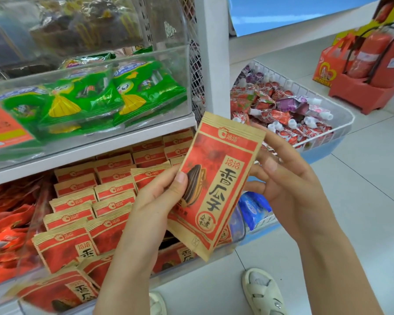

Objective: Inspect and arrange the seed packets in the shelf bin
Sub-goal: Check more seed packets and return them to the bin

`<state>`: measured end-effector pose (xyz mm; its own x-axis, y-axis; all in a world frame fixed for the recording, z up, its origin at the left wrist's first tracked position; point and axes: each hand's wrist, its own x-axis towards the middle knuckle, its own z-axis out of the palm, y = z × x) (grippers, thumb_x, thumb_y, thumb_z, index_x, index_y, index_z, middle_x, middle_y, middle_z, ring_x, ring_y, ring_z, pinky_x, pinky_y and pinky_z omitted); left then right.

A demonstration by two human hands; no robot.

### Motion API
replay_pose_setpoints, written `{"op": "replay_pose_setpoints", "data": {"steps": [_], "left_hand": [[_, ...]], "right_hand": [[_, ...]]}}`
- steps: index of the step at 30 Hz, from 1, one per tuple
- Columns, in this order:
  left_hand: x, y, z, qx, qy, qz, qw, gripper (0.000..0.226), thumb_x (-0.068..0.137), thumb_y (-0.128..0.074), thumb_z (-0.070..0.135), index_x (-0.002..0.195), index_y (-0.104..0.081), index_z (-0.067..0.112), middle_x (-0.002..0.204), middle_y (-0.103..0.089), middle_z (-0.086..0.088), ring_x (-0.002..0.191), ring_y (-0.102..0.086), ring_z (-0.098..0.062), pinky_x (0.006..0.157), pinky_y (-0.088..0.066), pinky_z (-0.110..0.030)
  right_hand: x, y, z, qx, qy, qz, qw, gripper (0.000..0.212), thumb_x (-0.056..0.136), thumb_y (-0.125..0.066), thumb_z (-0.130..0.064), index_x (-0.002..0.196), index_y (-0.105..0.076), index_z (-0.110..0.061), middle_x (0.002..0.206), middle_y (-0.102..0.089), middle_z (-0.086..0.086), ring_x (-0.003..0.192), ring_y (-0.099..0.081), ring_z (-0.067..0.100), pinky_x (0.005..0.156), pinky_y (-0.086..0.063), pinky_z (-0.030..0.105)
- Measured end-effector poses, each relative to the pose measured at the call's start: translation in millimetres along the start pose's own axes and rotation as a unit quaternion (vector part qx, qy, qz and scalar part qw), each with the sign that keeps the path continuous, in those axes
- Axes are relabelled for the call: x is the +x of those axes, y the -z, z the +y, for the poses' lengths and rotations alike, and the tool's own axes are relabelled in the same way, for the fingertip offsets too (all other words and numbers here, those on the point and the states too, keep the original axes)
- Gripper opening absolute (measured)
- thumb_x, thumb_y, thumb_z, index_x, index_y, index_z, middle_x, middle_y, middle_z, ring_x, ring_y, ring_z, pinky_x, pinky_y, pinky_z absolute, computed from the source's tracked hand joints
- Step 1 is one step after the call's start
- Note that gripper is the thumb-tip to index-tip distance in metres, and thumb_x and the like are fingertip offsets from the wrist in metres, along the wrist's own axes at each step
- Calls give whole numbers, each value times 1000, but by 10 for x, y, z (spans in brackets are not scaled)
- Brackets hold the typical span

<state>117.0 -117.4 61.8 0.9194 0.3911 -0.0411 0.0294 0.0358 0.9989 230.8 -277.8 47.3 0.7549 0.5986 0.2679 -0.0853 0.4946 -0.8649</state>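
I hold one red and tan seed packet (216, 178) upright in front of the shelf, its printed face toward me. My left hand (155, 201) grips its left edge, thumb on the front beside the seed picture. My right hand (289, 178) is behind the packet's right edge, fingers loosely spread; whether they touch it is hidden. Below, a clear shelf bin (200, 267) holds several rows of the same packets (89, 214) standing upright.
A clear bin of green snack bags (105, 96) sits on the shelf above. Red bags (7, 228) fill the bin to the left. A white wire basket (341, 110) of small sachets stands to the right, fire extinguishers (373, 57) beyond. My sandalled foot (264, 292) is on the tiled floor.
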Motion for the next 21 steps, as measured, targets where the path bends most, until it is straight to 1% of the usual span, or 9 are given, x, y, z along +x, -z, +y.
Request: {"op": "replay_pose_setpoints", "data": {"steps": [4,5,7,9,12,14,16,19,21], "left_hand": [[8,-33,-51,80,-28,28,996,25,98,-49,27,104,-73,30,89,-76,3,79,-72,-13,68,-56,-23],[10,-45,-54,86,-39,30,995,25,98,-50,26,107,-72,33,93,-76,7,84,-72,-10,72,-56,-24],[7,-75,-53,92,-61,19,994,28,98,-51,26,119,-63,41,104,-73,20,95,-69,-1,77,-54,-17],[-7,-123,-43,101,-67,-15,993,36,96,-57,42,131,-53,44,116,-66,30,107,-62,8,86,-50,-13],[-27,-174,-64,128,-68,-37,989,69,72,-57,70,136,-40,52,133,-52,35,122,-46,17,96,-40,-9],[-21,-193,-75,155,-75,-21,985,79,62,-58,74,135,-36,55,131,-49,37,123,-44,18,95,-39,-10],[-15,-222,-92,162,-90,-2,983,82,65,-59,71,141,-40,48,129,-52,34,123,-46,14,98,-40,-17],[-16,-253,-91,130,-95,-2,987,62,71,-58,67,130,-49,52,130,-56,29,123,-49,12,98,-40,-16],[-18,-259,-67,108,-86,-15,990,51,72,-57,65,122,-53,55,130,-59,27,122,-51,9,99,-42,-18]], "right_hand": [[-2,-39,14,-52,-24,31,998,41,81,-67,-16,122,-63,-18,98,-74,-1,85,-70,16,64,-59,29],[-3,-48,20,-60,-23,29,998,39,81,-69,-18,120,-64,-18,97,-74,-2,84,-70,15,62,-59,28],[-2,-87,36,-69,-18,14,997,46,75,-79,-37,117,-67,-20,98,-73,-2,83,-70,15,59,-58,27],[5,-140,55,-65,-24,8,998,51,71,-78,-50,113,-70,-23,100,-73,-2,84,-69,14,58,-58,28],[10,-194,95,-54,-22,20,998,33,72,-76,-35,104,-73,-25,97,-73,-1,82,-70,15,58,-58,27],[8,-229,101,-47,-27,41,998,30,70,-70,-32,99,-72,-21,92,-74,-1,78,-71,15,57,-57,25],[2,-253,93,-45,-28,57,997,33,68,-70,-32,95,-68,-14,85,-73,-4,72,-70,12,58,-57,24],[0,-275,80,-53,-22,63,996,25,69,-73,-28,87,-68,-12,77,-70,-4,66,-68,10,58,-56,24],[-1,-289,75,-47,-21,68,996,11,75,-72,-18,83,-68,-12,72,-69,-4,62,-66,9,55,-55,22]]}}
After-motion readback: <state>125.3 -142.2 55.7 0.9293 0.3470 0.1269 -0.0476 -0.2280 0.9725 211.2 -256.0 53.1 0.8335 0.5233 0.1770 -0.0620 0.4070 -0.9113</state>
